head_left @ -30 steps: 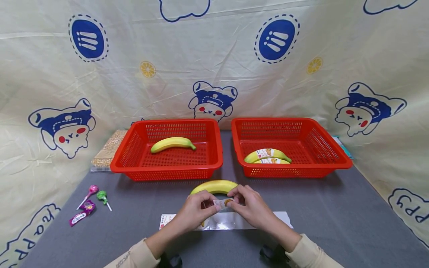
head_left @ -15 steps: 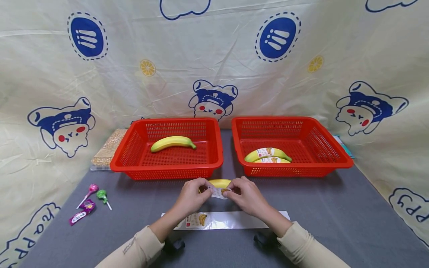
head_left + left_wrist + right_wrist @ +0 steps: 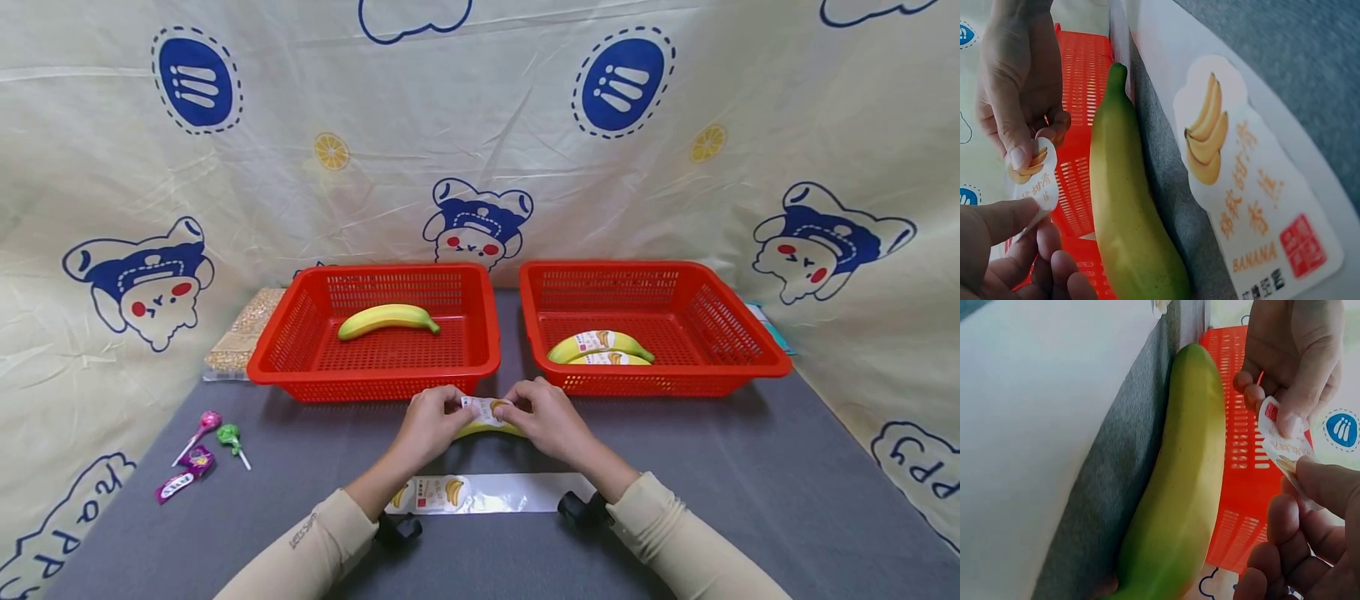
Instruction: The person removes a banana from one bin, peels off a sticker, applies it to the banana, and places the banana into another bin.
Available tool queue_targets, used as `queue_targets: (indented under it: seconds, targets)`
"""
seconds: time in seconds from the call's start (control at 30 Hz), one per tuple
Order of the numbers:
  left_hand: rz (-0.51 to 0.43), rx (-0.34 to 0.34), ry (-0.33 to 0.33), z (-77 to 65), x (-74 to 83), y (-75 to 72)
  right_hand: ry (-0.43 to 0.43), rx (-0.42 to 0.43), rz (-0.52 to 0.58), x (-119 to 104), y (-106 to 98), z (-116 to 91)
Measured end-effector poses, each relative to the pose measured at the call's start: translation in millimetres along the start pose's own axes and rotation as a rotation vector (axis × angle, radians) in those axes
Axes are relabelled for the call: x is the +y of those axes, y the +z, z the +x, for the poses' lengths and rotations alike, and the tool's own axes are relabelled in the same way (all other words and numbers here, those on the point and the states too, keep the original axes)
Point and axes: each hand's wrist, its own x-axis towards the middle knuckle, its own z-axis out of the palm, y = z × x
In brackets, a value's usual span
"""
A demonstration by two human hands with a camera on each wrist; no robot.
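So both hands are busy with one small thing here: a thin, white paper-like label printed with bananas and orange lettering (image 3: 483, 410). The left hand (image 3: 431, 425) pinches the lettered end between thumb and fingers, and the right hand (image 3: 547, 421) pinches the end with the banana picture. They've got it stretched between them above a curved yellow banana with greenish ends (image 3: 1125, 187), and both wrist views show a gap between label and fruit. That banana lies on the grey cloth-covered table (image 3: 750, 467), between a long, shiny white label strip (image 3: 517, 493) and two red perforated plastic baskets. The left basket (image 3: 375, 377) has a plain yellow banana (image 3: 388, 322) in it; the right basket (image 3: 667, 385) has two labelled bananas (image 3: 600, 343) side by side. Over on the left there's a pink lollipop (image 3: 211, 421), a green lollipop (image 3: 228, 435) and a purple-wrapped sweet (image 3: 186, 473).
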Motion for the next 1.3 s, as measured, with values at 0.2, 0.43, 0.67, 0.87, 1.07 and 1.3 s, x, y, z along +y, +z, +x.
queue_targets:
  seconds: [0.2,0.43,0.67,0.87,1.07,1.3]
  targets:
    - [0.055,0.003,0.018,2.3,-1.1,1.0,0.066,-0.029,-0.026,4,0,5]
    - [0.117,0.023,0.03,4.5,-3.2,1.9,0.085,-0.036,-0.084,4,0,9]
    - [0.214,0.037,0.059,5.5,-4.8,3.7,0.086,-0.069,-0.182,5,2,13]
    - [0.279,0.031,0.051,7.0,-6.8,7.6,0.083,-0.091,-0.225,5,4,16]
    - [0.305,0.04,0.028,7.2,-7.8,11.3,0.077,-0.089,-0.264,6,7,18]
    - [0.322,0.056,0.029,8.7,-8.7,15.8,0.049,-0.063,-0.298,7,9,20]
